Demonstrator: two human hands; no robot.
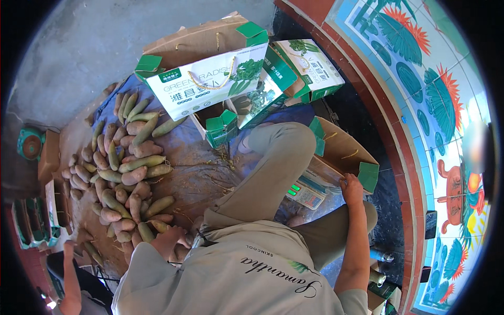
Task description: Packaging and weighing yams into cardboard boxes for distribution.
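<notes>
Radishes (142, 164), green and some pinkish-brown, lie in a loose heap on a blue sheet (197, 152) to the person's left, spreading forward and leftward from the left hand (170, 240). That hand is at the near right edge of the heap, just beside the closest radishes, its fingers partly bent; the wrist and shirt crowd it, so I cannot tell whether it grips one. The right hand (350, 189) is well apart from the heap, with the person's bent leg (257, 181) between, and its fingers are hooked on the near edge of an open carton (341, 142) with green end flaps and a cord handle. Just beside that carton's near side is a scale (306, 196) with a lit green display; how far it reaches underneath is hidden. Beyond the knee, a larger white-and-green carton (207, 79), open at the top, tilts above smaller ones, right of the heap's far end. At lower left, a co-worker's bare arm (70, 275) reaches up near stray radishes and stacked cartons (31, 220).
</notes>
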